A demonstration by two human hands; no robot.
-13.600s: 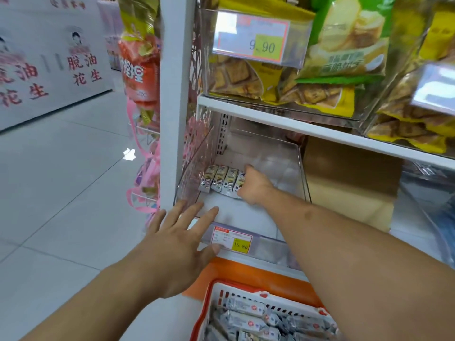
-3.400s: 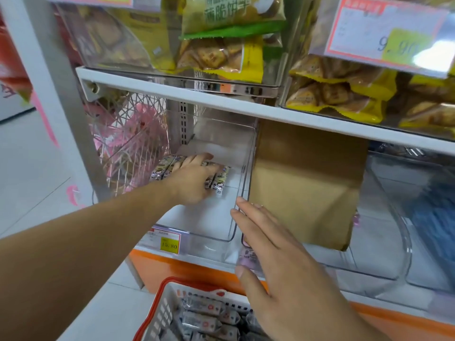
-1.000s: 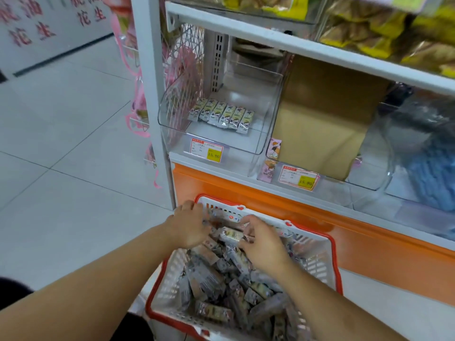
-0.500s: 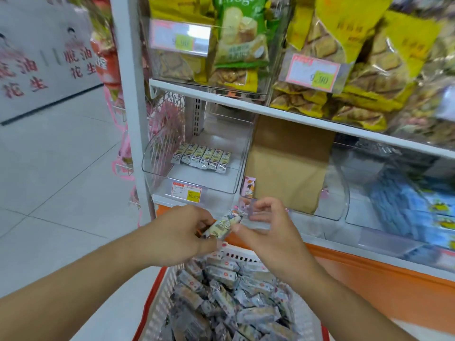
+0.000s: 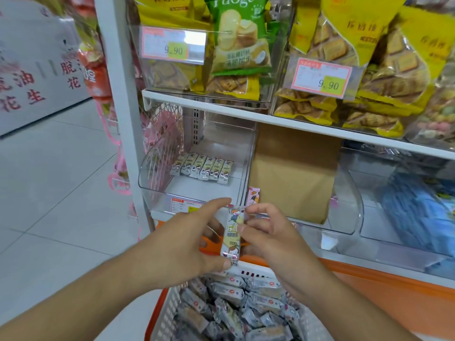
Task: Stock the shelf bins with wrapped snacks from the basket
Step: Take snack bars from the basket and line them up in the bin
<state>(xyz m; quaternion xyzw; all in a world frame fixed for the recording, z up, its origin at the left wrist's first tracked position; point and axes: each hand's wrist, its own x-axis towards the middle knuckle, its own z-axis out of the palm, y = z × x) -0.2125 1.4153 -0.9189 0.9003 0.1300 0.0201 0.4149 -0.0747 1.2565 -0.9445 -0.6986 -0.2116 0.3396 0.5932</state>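
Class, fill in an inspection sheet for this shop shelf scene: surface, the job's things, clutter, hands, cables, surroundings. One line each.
Surface: white lower shelf carrying a clear plastic bin.
Job's things: six wrapped snack bars in a row inside that bin; one pale wrapped snack bar upright between both hands; red-rimmed white basket full of wrapped snacks below.
Clutter: brown cardboard sheet in the neighbouring bin.
Hands: left hand and right hand each have a grip on the bar.
Cables: nothing seen.
Surroundings: yellow biscuit bags above, 9.90 price tags, pale tiled floor.
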